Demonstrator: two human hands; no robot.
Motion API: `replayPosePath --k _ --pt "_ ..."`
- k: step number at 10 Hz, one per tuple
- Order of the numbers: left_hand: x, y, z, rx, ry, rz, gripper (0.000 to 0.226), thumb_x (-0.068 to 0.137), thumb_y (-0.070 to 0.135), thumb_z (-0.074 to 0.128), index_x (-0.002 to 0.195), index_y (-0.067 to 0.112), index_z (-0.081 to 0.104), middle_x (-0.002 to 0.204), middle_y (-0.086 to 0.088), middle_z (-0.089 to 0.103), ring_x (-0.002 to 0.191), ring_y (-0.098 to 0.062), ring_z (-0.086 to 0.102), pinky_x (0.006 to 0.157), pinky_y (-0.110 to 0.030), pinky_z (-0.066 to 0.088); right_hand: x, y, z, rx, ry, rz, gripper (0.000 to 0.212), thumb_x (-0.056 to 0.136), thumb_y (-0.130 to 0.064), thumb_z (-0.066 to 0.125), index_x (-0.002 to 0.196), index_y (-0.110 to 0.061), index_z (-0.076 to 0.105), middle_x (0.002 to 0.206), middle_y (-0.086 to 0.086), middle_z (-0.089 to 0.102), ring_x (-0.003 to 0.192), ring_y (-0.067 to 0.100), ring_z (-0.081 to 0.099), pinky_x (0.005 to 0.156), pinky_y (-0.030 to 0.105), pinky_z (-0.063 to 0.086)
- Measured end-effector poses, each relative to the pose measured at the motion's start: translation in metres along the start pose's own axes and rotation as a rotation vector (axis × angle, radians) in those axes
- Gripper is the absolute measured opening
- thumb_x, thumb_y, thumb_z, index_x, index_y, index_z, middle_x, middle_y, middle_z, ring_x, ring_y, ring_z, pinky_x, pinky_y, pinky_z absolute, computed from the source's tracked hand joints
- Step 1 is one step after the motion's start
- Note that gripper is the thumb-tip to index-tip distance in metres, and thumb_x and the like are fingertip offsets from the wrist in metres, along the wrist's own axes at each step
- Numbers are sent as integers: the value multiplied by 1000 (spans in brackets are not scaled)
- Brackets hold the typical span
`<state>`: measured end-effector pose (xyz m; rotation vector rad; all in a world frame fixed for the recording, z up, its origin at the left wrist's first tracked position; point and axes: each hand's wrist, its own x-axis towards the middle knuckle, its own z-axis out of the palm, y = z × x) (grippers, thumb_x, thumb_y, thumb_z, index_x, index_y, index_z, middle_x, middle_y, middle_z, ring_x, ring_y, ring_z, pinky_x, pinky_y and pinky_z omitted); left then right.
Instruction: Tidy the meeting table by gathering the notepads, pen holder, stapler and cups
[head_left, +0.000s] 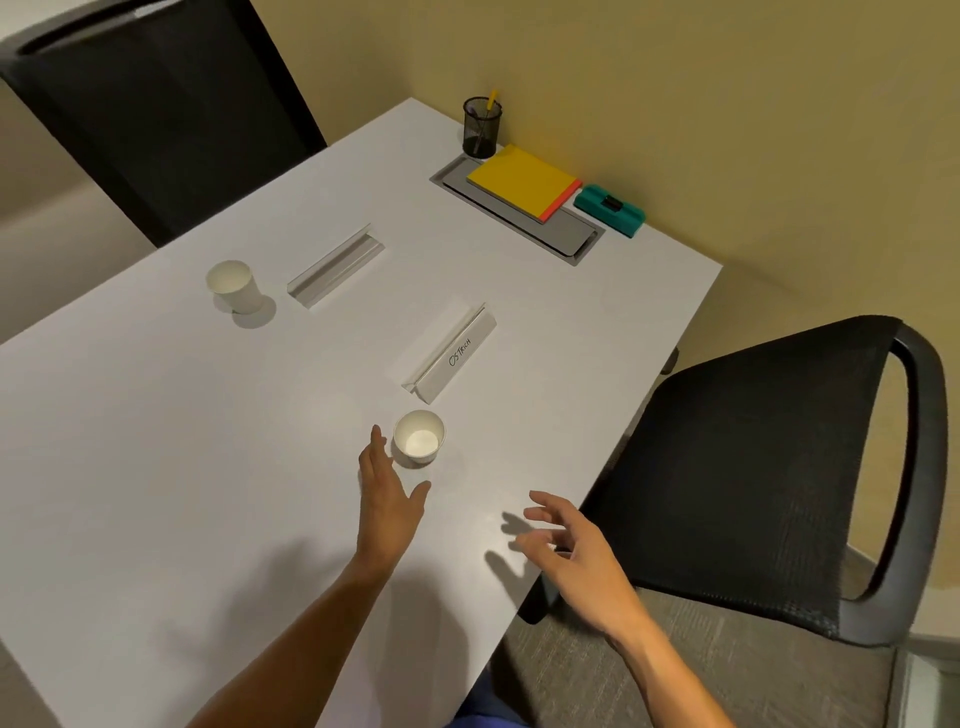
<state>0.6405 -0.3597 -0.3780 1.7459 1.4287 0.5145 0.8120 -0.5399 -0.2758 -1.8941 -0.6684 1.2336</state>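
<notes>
White laminate table (156, 467) against a beige wall, black mesh chairs at two sides. Near small white paper cup (418, 436) stands upright and empty close to the table's right edge, just in front of a folded white name card reading "OSTRICH" (451, 355). Left hand (387, 493) is spread wide, fingers (376, 441) released, index side just beside the cup wall, thumb on the near side; not touching yet as far as I can tell. Right hand (574, 551) hovers loose over the table edge, holding nothing.

Step in hand looks like picking up this cup: wrap around mid-wall, squeeze lightly (thin paper, crushes easily), lift straight. Second white paper cup (234, 286) sits well apart at far left, beside a blank card (335, 265). Yellow notepad with red spine (522, 179), black mesh pen holder (482, 127) and teal stapler (609, 209) are already clustered at the far corner, the likely gathering spot.
</notes>
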Motion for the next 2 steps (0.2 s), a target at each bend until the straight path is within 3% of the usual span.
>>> replayPosePath --k 2 --pt "-35 11 2 54 117 -28 103 79 40 82 153 32 11 157 -2 28 142 -31 38 106 -59 46 -13 4 11 21 -20 -48 56 75 -55 72 129 -54 54 122 -23 64 110 4 66 95 32 56"
